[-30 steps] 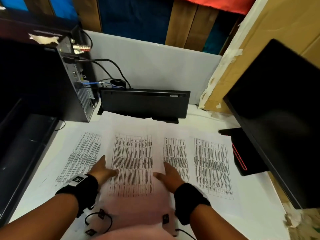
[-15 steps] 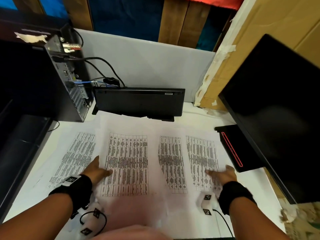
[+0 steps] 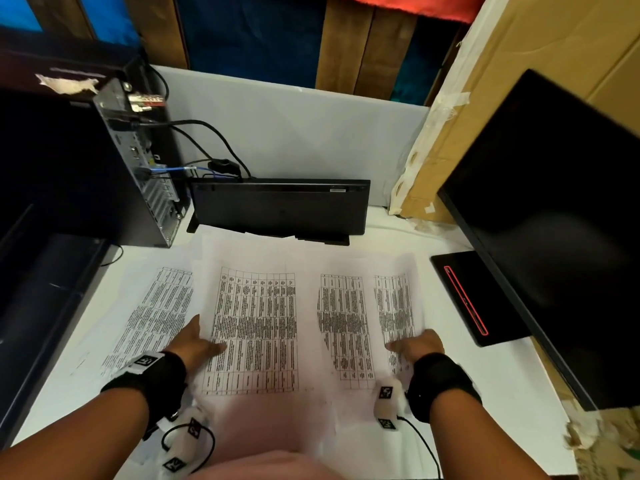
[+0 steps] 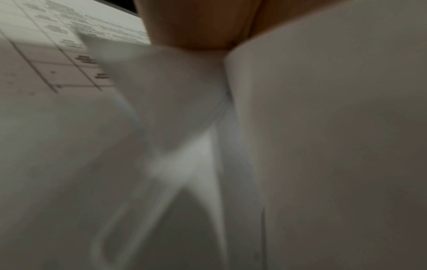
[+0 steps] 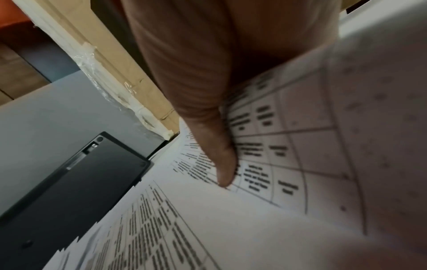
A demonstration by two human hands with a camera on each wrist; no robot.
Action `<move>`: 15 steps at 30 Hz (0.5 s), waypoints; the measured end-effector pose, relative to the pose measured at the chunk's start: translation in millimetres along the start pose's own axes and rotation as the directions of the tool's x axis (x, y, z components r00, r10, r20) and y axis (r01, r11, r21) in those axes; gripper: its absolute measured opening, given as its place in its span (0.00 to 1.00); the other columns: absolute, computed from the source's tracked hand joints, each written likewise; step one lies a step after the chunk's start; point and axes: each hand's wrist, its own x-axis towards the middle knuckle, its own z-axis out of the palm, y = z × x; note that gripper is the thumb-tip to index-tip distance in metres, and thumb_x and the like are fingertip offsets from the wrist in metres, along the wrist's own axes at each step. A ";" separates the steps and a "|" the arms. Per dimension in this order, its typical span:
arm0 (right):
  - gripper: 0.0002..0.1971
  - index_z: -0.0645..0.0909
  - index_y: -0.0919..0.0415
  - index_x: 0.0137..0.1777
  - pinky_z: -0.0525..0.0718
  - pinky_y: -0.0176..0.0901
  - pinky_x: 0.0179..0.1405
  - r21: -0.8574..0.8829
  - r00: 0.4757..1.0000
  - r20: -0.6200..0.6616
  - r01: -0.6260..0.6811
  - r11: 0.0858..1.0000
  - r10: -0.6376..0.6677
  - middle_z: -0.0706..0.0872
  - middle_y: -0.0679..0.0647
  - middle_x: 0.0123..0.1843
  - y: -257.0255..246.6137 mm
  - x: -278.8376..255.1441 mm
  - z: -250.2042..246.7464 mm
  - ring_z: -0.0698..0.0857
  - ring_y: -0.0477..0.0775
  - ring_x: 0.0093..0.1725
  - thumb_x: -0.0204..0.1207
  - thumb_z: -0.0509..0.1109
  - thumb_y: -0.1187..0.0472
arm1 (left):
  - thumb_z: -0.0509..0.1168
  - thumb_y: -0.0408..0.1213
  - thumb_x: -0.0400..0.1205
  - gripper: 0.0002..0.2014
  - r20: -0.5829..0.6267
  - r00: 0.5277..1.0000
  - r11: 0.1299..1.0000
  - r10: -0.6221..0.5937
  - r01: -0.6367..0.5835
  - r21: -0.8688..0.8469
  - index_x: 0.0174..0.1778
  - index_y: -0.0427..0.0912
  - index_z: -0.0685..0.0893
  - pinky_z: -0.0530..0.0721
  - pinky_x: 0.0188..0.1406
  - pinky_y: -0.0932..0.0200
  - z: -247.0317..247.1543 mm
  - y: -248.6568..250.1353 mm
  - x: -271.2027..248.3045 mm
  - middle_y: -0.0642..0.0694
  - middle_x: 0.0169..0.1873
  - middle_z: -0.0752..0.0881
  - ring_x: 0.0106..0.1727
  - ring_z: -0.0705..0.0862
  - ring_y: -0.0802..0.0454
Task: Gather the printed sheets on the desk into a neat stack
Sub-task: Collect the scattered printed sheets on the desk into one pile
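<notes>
Several printed sheets with tables lie side by side on the white desk. My left hand is at the left edge of the centre sheet, thumb on top, fingers hidden beneath it. A far-left sheet lies flat beside it. My right hand pinches the rightmost sheet, whose right side curls up off the desk. In the right wrist view the thumb presses on that curved sheet. The left wrist view is blurred, with paper bent against the hand.
A black keyboard leans on edge behind the sheets. A PC tower with cables stands at the back left. A dark monitor and its base crowd the right side. Cardboard leans at the back right.
My right hand left the centre sheet, crossed to the rightmost sheet and took hold of it; that sheet now curls up and sits narrower. The left hand has stayed put.
</notes>
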 end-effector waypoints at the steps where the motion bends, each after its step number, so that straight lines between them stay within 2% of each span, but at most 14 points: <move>1: 0.40 0.67 0.73 0.75 0.80 0.52 0.65 0.000 1.000 0.017 0.019 1.000 -0.019 0.79 0.68 0.71 -1.3 -4.1 0.5 0.80 0.69 0.69 0.66 0.83 0.65 | 0.80 0.36 0.65 0.48 0.001 1.000 1.000 -0.004 0.004 -0.011 0.79 0.50 0.62 0.72 0.72 0.32 -0.7 -1.6 2.3 0.40 0.75 0.76 0.74 0.75 0.37; 3: 0.38 0.73 0.70 0.72 0.80 0.54 0.69 0.033 0.996 -0.013 0.085 0.996 -0.084 0.80 0.67 0.72 -0.8 -8.7 6.3 0.81 0.67 0.67 0.66 0.83 0.55 | 0.81 0.38 0.63 0.50 0.004 1.000 1.000 -0.004 0.004 -0.018 0.79 0.53 0.61 0.71 0.73 0.32 -1.6 -5.1 6.2 0.41 0.77 0.73 0.76 0.73 0.38; 6: 0.49 0.65 0.65 0.78 0.75 0.55 0.74 0.187 0.983 -0.065 0.180 0.966 -0.170 0.73 0.63 0.77 0.9 -18.4 18.2 0.75 0.66 0.75 0.63 0.82 0.43 | 0.80 0.35 0.66 0.48 0.008 1.000 0.999 -0.011 0.011 -0.035 0.79 0.52 0.62 0.70 0.74 0.32 0.6 -2.9 4.5 0.41 0.75 0.75 0.75 0.73 0.38; 7: 0.49 0.66 0.64 0.77 0.77 0.54 0.72 0.234 0.981 -0.077 0.191 0.953 -0.178 0.76 0.61 0.74 0.8 -22.5 23.1 0.77 0.65 0.72 0.61 0.81 0.39 | 0.79 0.33 0.68 0.47 0.003 1.000 0.999 -0.011 0.011 -0.030 0.80 0.51 0.61 0.69 0.75 0.33 1.1 -1.6 2.0 0.41 0.75 0.75 0.75 0.73 0.38; 9: 0.40 0.75 0.61 0.65 0.82 0.52 0.61 0.276 0.972 -0.120 0.227 0.934 -0.201 0.84 0.60 0.64 0.7 -32.8 30.1 0.83 0.63 0.60 0.63 0.74 0.31 | 0.77 0.32 0.70 0.47 0.005 1.000 1.000 -0.002 0.002 -0.020 0.81 0.49 0.59 0.68 0.76 0.33 3.4 0.8 -0.9 0.40 0.76 0.73 0.76 0.72 0.37; 10: 0.35 0.77 0.58 0.59 0.80 0.49 0.56 0.283 0.965 -0.151 0.248 0.927 -0.213 0.86 0.59 0.59 0.1 -38.1 32.1 0.83 0.62 0.54 0.66 0.69 0.28 | 0.77 0.32 0.71 0.46 0.009 1.000 1.000 -0.005 0.005 -0.010 0.82 0.48 0.58 0.67 0.76 0.34 3.2 1.1 -1.7 0.41 0.77 0.73 0.77 0.71 0.38; 12: 0.30 0.75 0.53 0.55 0.76 0.47 0.52 0.283 0.955 -0.186 0.276 0.919 -0.229 0.85 0.56 0.55 -3.4 -48.2 31.5 0.81 0.60 0.50 0.70 0.63 0.27 | 0.76 0.31 0.72 0.44 0.011 1.000 1.000 0.007 -0.007 -0.011 0.81 0.47 0.60 0.67 0.76 0.34 1.7 2.2 -3.3 0.41 0.76 0.73 0.77 0.71 0.38; 13: 0.31 0.75 0.52 0.57 0.76 0.48 0.52 0.261 0.952 -0.185 0.287 0.922 -0.244 0.85 0.55 0.55 -5.6 -52.8 29.3 0.82 0.60 0.51 0.69 0.63 0.26 | 0.77 0.33 0.71 0.45 0.015 1.000 1.000 0.011 -0.011 -0.006 0.81 0.47 0.59 0.67 0.76 0.33 1.8 4.5 -5.4 0.40 0.77 0.72 0.77 0.71 0.37; 15: 0.41 0.72 0.56 0.68 0.77 0.51 0.55 0.164 0.943 -0.184 0.306 0.938 -0.276 0.84 0.55 0.58 -10.9 -57.8 23.6 0.83 0.64 0.60 0.65 0.68 0.26 | 0.78 0.34 0.70 0.48 0.030 0.999 1.000 0.018 -0.019 0.018 0.82 0.48 0.57 0.67 0.76 0.34 1.7 6.2 -7.5 0.40 0.78 0.71 0.77 0.71 0.37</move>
